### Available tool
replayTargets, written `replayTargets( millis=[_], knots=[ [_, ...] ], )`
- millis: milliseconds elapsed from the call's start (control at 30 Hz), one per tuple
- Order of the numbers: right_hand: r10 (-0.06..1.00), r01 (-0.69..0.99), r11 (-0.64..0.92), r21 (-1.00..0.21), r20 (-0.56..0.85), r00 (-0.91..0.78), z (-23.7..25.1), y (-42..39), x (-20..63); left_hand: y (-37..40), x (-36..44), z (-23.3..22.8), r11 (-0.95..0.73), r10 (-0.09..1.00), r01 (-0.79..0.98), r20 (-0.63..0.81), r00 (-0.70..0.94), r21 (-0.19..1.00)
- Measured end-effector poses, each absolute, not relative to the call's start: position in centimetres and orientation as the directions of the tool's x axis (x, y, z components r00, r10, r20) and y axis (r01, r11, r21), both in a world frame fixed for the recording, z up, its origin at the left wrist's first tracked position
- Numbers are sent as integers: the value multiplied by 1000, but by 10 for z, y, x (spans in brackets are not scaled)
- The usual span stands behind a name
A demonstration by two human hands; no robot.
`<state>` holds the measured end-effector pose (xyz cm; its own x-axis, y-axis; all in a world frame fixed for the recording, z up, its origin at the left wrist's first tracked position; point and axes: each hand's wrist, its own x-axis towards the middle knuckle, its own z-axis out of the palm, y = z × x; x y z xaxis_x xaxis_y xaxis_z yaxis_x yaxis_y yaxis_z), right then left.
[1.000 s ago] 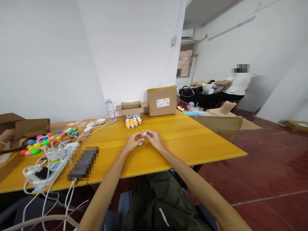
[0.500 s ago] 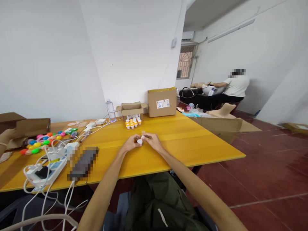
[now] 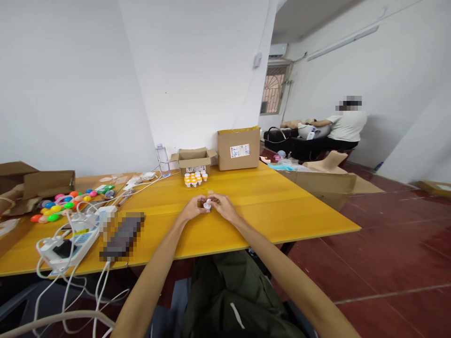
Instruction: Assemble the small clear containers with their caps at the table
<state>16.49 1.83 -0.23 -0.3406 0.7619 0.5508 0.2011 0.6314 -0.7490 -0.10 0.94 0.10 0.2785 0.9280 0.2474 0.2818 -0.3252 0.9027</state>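
My left hand [image 3: 194,208] is closed around a small white round cup or lid [image 3: 207,206], low over the table. Against its upper edge, the fingers of my right hand [image 3: 221,207] pinch a tiny white piece with reddish marks [image 3: 209,201]; its kind is too small to make out. Beyond both hands stands a tight group of small white-and-orange tubs [image 3: 193,180] with white lids. A pale round spot or disc [image 3: 210,192] lies just past my right fingertips.
An open carton [image 3: 193,162], a closed carton [image 3: 238,149] and a clear bottle [image 3: 163,160] stand at the back. Leftward lie a blurred-out dark device [image 3: 123,236], a power strip [image 3: 81,239] with cables and colourful balls [image 3: 65,205]. Another person [image 3: 347,126] sits far right.
The white cup has tilted and shifted slightly right, toward my right fingers, and the marked piece now meets its edge. The tubs stay put; the view has shifted a little.
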Motion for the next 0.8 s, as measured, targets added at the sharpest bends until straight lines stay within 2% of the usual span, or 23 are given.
replayTargets(
  millis=[800],
  knots=[
    [654,257,752,-607,643,-398,-2,16,167,8,1,3,-301,924,214,228,308,929]
  ],
)
